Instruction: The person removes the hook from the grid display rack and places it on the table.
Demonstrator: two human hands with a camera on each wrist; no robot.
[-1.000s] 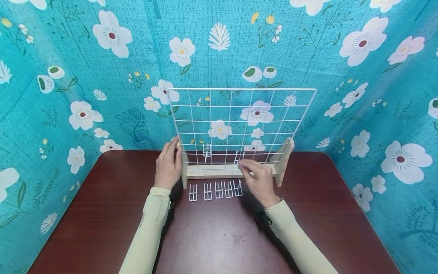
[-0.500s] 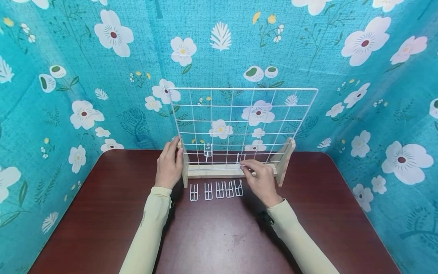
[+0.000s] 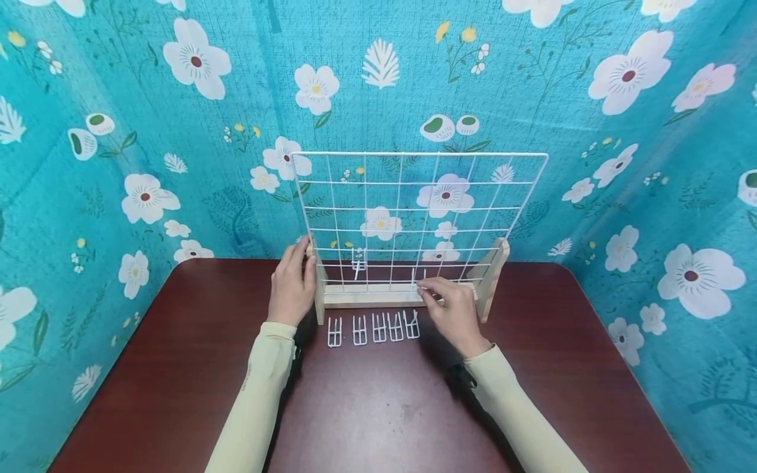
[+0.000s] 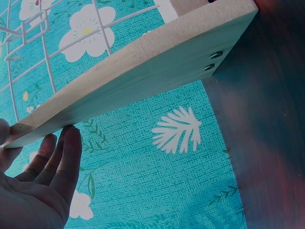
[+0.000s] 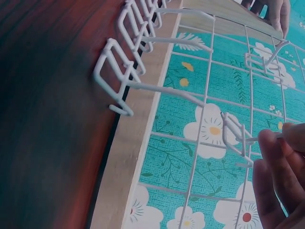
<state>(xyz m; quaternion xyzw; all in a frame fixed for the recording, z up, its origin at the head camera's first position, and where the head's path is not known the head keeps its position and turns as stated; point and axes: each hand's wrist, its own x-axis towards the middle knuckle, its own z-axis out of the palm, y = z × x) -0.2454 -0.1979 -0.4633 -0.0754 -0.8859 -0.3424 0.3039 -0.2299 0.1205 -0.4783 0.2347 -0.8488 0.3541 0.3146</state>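
Observation:
A white wire grid panel (image 3: 420, 154) stands upright in a wooden stand. My left hand (image 3: 292, 289) grips the stand's left wooden upright (image 4: 143, 62), thumb on one side and fingers against the other. Between right thumb and fingertips my right hand (image 3: 452, 310) pinches a white wire hook (image 5: 233, 136) by its prong, against the lower part of the grid. Whether that hook is seated on the wires I cannot tell. Another hook (image 3: 359, 261) hangs on the grid to its left. Several matching hooks (image 3: 335, 333) lie in a row before the stand.
The stand's right upright (image 3: 491, 279) is just beyond my right hand, and a wooden crossbar (image 3: 367, 300) joins the two uprights. Everything sits on a dark red-brown table (image 3: 367, 407). A turquoise flowered cloth (image 3: 248, 98) hangs behind and at both sides.
My right hand has shifted slightly right and down along the grid with its hook. The left hand stays on the upright, and the row of hooks is unmoved.

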